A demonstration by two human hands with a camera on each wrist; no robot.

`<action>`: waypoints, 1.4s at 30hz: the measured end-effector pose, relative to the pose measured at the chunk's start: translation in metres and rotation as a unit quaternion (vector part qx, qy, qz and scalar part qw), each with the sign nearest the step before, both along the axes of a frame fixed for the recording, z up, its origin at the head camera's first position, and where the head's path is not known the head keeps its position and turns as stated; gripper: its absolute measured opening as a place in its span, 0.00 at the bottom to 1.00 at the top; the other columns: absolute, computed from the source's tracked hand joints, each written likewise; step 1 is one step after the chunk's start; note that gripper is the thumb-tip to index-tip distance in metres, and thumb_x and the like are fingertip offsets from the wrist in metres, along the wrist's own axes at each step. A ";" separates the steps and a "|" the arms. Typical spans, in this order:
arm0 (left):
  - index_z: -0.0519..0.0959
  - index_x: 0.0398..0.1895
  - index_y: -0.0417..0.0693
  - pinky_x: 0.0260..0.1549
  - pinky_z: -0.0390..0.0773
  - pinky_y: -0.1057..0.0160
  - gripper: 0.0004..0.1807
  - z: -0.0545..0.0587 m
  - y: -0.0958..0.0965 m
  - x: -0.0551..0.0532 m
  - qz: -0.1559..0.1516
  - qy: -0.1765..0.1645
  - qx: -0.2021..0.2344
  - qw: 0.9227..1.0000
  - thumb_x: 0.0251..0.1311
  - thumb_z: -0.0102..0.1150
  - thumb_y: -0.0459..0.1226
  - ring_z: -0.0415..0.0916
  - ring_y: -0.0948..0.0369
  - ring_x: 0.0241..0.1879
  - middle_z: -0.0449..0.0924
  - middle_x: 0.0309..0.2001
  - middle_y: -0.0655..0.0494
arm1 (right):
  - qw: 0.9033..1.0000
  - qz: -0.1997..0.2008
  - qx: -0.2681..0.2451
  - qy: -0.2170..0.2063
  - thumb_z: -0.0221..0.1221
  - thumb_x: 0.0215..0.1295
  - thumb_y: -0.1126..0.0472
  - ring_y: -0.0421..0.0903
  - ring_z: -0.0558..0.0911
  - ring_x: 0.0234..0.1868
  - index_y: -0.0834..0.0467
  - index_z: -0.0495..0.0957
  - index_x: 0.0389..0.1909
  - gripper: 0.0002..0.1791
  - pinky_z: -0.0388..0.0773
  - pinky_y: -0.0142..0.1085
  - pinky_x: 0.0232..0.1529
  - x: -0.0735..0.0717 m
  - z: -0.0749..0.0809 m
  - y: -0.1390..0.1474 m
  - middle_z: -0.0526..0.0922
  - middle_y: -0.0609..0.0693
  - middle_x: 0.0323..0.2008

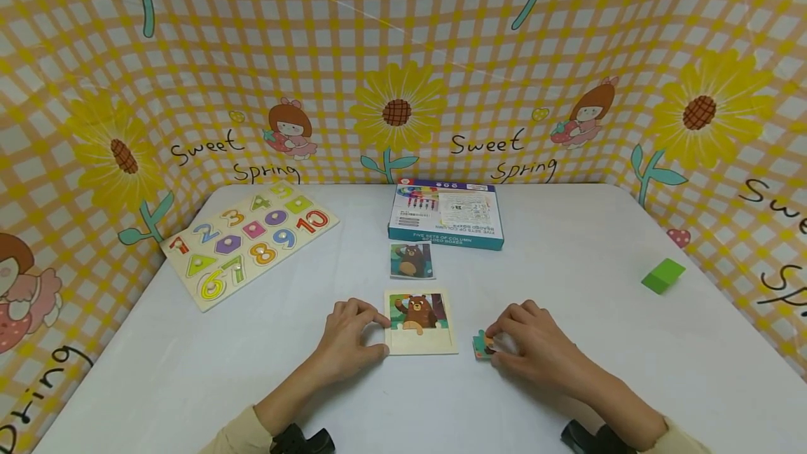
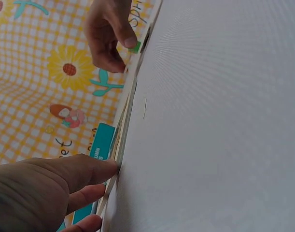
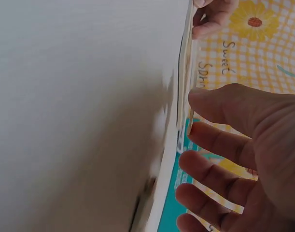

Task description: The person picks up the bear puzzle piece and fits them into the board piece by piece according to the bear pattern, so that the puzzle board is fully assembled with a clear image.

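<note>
A square wooden puzzle tray (image 1: pixel 421 343) lies in the middle of the table, its upper part filled with a bear picture (image 1: pixel 417 310) and its lower part bare. My left hand (image 1: pixel 349 342) touches the tray's left edge with thumb and forefinger, in the left wrist view too. To the right of the tray, my right hand (image 1: pixel 536 343) pinches a teal and brown jigsaw piece (image 1: pixel 480 344) between thumb and forefinger. In the right wrist view the piece shows only as a thin edge; whether other pieces lie under it I cannot tell.
Behind the tray lies a bear picture card (image 1: pixel 411 261), and farther back a teal-sided box (image 1: pixel 445 216). A number and shape board (image 1: pixel 249 244) is at the left. Far right stands a green block (image 1: pixel 663 276). Patterned cloth (image 1: pixel 403 33) rises around the table.
</note>
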State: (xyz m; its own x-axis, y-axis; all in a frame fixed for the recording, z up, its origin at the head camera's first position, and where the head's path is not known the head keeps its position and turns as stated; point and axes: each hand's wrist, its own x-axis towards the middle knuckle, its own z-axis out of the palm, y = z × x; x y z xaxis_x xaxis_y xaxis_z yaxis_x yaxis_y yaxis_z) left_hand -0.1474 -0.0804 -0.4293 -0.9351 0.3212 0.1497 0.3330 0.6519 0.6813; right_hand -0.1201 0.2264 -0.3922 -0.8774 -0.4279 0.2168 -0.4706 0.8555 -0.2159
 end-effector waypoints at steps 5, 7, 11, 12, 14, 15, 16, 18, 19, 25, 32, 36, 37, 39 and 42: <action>0.81 0.37 0.53 0.50 0.61 0.49 0.15 0.000 0.000 0.000 0.000 -0.001 -0.001 1.000 0.43 0.69 0.36 0.62 0.55 0.48 0.72 0.45 0.53 | 1.000 0.016 -0.002 -0.003 0.70 0.44 0.58 0.38 0.66 0.39 0.48 0.83 0.33 0.12 0.65 0.38 0.41 -0.006 0.003 -0.016 0.77 0.40 0.34; 0.81 0.37 0.53 0.49 0.61 0.49 0.15 0.001 0.000 0.000 0.000 -0.001 0.000 1.000 0.42 0.69 0.36 0.62 0.55 0.48 0.72 0.45 0.54 | 1.000 0.023 -0.005 -0.004 0.70 0.44 0.58 0.38 0.66 0.39 0.48 0.83 0.33 0.12 0.65 0.37 0.41 -0.008 0.004 -0.022 0.77 0.40 0.34; 0.82 0.37 0.53 0.49 0.61 0.50 0.15 0.000 0.000 0.000 0.000 0.000 -0.001 1.000 0.42 0.69 0.37 0.62 0.56 0.48 0.72 0.45 0.54 | 0.999 0.047 -0.014 -0.001 0.70 0.44 0.58 0.39 0.66 0.39 0.49 0.83 0.34 0.12 0.65 0.38 0.41 -0.013 0.005 -0.036 0.77 0.41 0.34; 0.82 0.37 0.53 0.49 0.61 0.50 0.15 0.000 -0.001 0.000 0.000 0.001 -0.001 1.000 0.42 0.69 0.37 0.62 0.56 0.48 0.72 0.45 0.54 | 0.998 0.053 -0.015 0.001 0.70 0.44 0.57 0.39 0.67 0.39 0.50 0.83 0.34 0.13 0.65 0.38 0.41 -0.014 0.004 -0.039 0.77 0.42 0.34; 0.82 0.37 0.53 0.49 0.61 0.50 0.15 0.000 -0.001 0.000 0.000 0.002 -0.002 1.000 0.42 0.69 0.37 0.62 0.56 0.48 0.72 0.45 0.54 | 0.998 0.065 -0.016 0.006 0.70 0.45 0.56 0.39 0.67 0.39 0.50 0.83 0.34 0.13 0.65 0.37 0.41 -0.017 0.003 -0.045 0.77 0.42 0.34; 0.82 0.37 0.53 0.50 0.61 0.49 0.15 0.000 0.000 0.000 0.001 0.002 -0.003 1.000 0.42 0.69 0.37 0.62 0.56 0.48 0.72 0.45 0.54 | 0.997 0.070 -0.014 0.008 0.71 0.45 0.56 0.40 0.67 0.39 0.51 0.83 0.35 0.14 0.65 0.37 0.41 -0.018 0.003 -0.048 0.77 0.42 0.34; 0.81 0.37 0.53 0.50 0.61 0.49 0.15 0.000 0.000 0.000 0.001 0.001 -0.003 1.000 0.42 0.69 0.37 0.62 0.55 0.49 0.72 0.45 0.54 | 0.997 0.074 -0.013 0.010 0.71 0.45 0.56 0.40 0.67 0.39 0.51 0.83 0.35 0.14 0.65 0.37 0.41 -0.019 0.002 -0.050 0.77 0.42 0.34; 0.81 0.37 0.53 0.51 0.61 0.48 0.15 0.000 0.000 0.000 0.001 0.000 -0.004 1.000 0.42 0.69 0.37 0.62 0.55 0.49 0.72 0.45 0.54 | 0.997 0.081 -0.011 0.011 0.71 0.45 0.55 0.40 0.66 0.38 0.51 0.82 0.36 0.15 0.64 0.36 0.40 -0.021 0.000 -0.056 0.77 0.43 0.34; 0.81 0.38 0.53 0.51 0.61 0.48 0.15 0.000 0.000 0.000 0.001 -0.001 -0.003 1.000 0.42 0.69 0.37 0.62 0.55 0.49 0.72 0.45 0.54 | 0.996 0.083 -0.011 0.011 0.71 0.45 0.55 0.40 0.66 0.38 0.51 0.82 0.36 0.15 0.64 0.36 0.40 -0.022 0.000 -0.058 0.77 0.43 0.34; 0.81 0.38 0.53 0.51 0.61 0.48 0.15 0.000 0.000 0.000 -0.001 0.002 -0.002 1.000 0.43 0.69 0.37 0.62 0.55 0.49 0.72 0.45 0.54 | 0.996 0.087 -0.019 -0.005 0.70 0.46 0.56 0.40 0.67 0.38 0.51 0.83 0.35 0.13 0.64 0.36 0.40 -0.026 -0.003 -0.073 0.76 0.43 0.33; 0.81 0.38 0.53 0.51 0.60 0.49 0.15 0.001 -0.001 0.000 -0.004 0.000 -0.001 1.000 0.43 0.69 0.37 0.62 0.55 0.49 0.71 0.45 0.54 | 0.996 0.084 -0.013 -0.021 0.70 0.46 0.55 0.40 0.66 0.38 0.50 0.83 0.35 0.13 0.63 0.35 0.40 -0.032 -0.005 -0.086 0.76 0.43 0.34; 0.81 0.38 0.53 0.51 0.60 0.49 0.15 0.001 -0.001 0.000 -0.006 -0.003 -0.003 1.000 0.44 0.69 0.37 0.61 0.55 0.50 0.71 0.45 0.54 | 0.995 0.091 -0.011 -0.026 0.70 0.46 0.55 0.42 0.68 0.40 0.51 0.83 0.35 0.13 0.64 0.37 0.41 -0.034 -0.006 -0.091 0.77 0.44 0.35; 0.81 0.38 0.53 0.51 0.60 0.49 0.15 0.001 -0.001 0.000 -0.006 -0.003 -0.003 1.000 0.44 0.69 0.37 0.61 0.55 0.50 0.71 0.45 0.54 | 0.995 0.092 -0.011 -0.028 0.70 0.46 0.55 0.42 0.68 0.40 0.51 0.83 0.35 0.13 0.64 0.37 0.41 -0.035 -0.007 -0.092 0.77 0.44 0.35; 0.81 0.38 0.53 0.50 0.60 0.50 0.15 0.001 -0.001 0.000 -0.007 -0.002 -0.003 1.000 0.44 0.69 0.37 0.61 0.55 0.49 0.71 0.45 0.54 | 0.995 0.092 -0.010 -0.032 0.70 0.46 0.56 0.42 0.68 0.40 0.51 0.82 0.35 0.13 0.64 0.37 0.41 -0.036 -0.007 -0.095 0.77 0.45 0.36; 0.81 0.38 0.53 0.50 0.60 0.50 0.14 0.001 -0.001 0.000 -0.007 0.000 0.000 1.000 0.43 0.69 0.37 0.62 0.55 0.49 0.71 0.45 0.54 | 0.995 0.094 -0.009 -0.033 0.70 0.46 0.55 0.43 0.68 0.40 0.50 0.82 0.34 0.12 0.64 0.37 0.41 -0.037 -0.008 -0.097 0.78 0.45 0.36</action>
State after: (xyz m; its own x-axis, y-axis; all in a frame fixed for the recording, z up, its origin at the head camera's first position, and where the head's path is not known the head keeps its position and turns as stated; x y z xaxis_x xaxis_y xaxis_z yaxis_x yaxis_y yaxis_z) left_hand -0.1469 -0.0816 -0.4282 -0.9302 0.3351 0.1496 0.3426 0.6467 0.6815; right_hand -0.1570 0.1292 -0.4003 -0.7944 -0.5832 0.1696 -0.6067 0.7490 -0.2661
